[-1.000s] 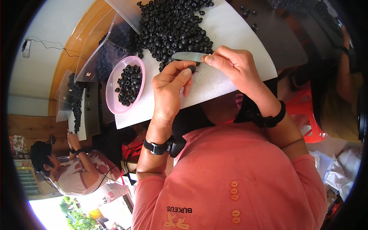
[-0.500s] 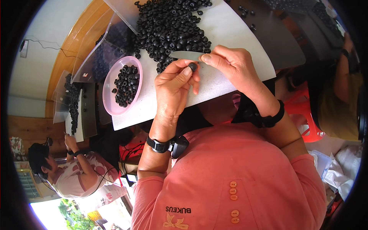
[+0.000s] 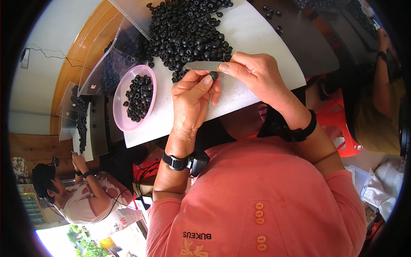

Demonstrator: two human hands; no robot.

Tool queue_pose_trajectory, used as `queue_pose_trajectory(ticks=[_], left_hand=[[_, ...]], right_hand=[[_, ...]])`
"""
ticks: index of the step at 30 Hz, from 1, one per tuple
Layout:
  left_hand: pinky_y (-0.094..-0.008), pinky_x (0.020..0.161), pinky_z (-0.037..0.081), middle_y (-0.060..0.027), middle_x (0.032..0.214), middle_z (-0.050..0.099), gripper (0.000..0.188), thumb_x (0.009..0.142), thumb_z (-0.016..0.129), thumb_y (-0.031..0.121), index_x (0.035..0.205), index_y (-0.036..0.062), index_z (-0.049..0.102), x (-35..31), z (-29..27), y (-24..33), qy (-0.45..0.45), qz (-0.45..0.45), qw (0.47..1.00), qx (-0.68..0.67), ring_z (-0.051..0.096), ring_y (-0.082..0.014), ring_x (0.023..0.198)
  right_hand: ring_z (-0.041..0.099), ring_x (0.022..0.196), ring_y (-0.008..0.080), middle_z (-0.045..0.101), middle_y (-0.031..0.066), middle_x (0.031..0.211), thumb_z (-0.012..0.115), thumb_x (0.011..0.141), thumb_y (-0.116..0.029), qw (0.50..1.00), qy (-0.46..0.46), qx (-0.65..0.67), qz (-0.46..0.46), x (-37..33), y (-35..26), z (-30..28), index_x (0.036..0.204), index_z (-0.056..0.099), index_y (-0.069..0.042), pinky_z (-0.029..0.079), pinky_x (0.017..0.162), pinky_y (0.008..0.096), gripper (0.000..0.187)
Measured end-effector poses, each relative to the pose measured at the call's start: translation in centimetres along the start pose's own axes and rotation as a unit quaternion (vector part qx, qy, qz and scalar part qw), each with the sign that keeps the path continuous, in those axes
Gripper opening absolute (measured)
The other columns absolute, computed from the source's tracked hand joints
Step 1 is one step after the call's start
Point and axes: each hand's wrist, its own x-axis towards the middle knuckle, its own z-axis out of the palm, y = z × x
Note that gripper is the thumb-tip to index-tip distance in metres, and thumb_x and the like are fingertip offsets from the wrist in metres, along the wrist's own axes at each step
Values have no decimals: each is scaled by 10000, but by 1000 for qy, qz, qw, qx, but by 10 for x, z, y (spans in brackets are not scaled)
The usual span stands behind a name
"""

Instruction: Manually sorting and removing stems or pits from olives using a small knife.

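Note:
My left hand (image 3: 186, 103) pinches a small black rounded piece (image 3: 213, 76) between thumb and fingers, above the near part of the white tabletop (image 3: 257, 32). In my right hand (image 3: 261, 79) is a knife, its handle hidden by the fingers and its grey blade (image 3: 201, 65) pointing left. That blade lies just beyond the piece, over my left fingertips; whether it touches them I cannot tell. Behind both hands spreads a large heap of similar black pieces (image 3: 188, 38), several with a hole showing. A pink oval bowl (image 3: 119, 116) with more black pieces (image 3: 139, 97) stands left of my left hand.
Clear plastic panels (image 3: 100, 64) stand along the tabletop's left side. At the lower left a co-worker (image 3: 92, 195) sits by another table with black pieces. To the right are a red stool (image 3: 342, 124) and another person's arm (image 3: 381, 81). White bags (image 3: 389, 184) lie at the lower right.
The knife blade has shifted slightly left and toward me, nearer the held piece. Both hands keep their grips; the whole view has shifted a little.

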Motion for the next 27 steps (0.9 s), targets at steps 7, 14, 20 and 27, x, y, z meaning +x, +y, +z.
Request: queue_pose_trajectory(ticks=[7, 14, 20, 27], left_hand=[[-305, 561, 516, -221, 1011, 697, 124, 1003, 562, -51, 1090, -101, 634, 0, 4, 3, 14, -10, 1000, 11, 657, -219, 770], [-279, 529, 509, -185, 1027, 669, 295, 1007, 542, -32, 1282, -116, 605, 1, 2, 1, -7, -6, 1000, 19, 639, -200, 781], [-263, 512, 498, -172, 1024, 659, 364, 1010, 525, -37, 1363, -112, 568, 1, 4, 0, 0, -3, 1000, 22, 627, -193, 783], [-266, 522, 502, -169, 1016, 659, 341, 1011, 517, -41, 1336, -112, 588, 0, 4, -1, 2, 3, 1000, 20, 624, -192, 785]], right_hand=[[507, 449, 252, 482, 84, 495, 719, 940, -397, 1000, -2, -27, -10, 0, 0, 0, 629, 547, -72, 403, 470, 393, 481], [509, 447, 255, 480, 82, 495, 705, 950, -409, 999, -7, -38, -25, -1, 0, 0, 629, 542, -83, 403, 465, 391, 486], [501, 439, 257, 468, 82, 490, 689, 964, -420, 998, -7, -36, -49, -1, 3, 0, 627, 529, -90, 399, 462, 392, 498], [498, 434, 251, 470, 74, 486, 668, 977, -434, 998, -14, -33, -55, -1, 3, -1, 632, 538, -96, 401, 461, 384, 501]])
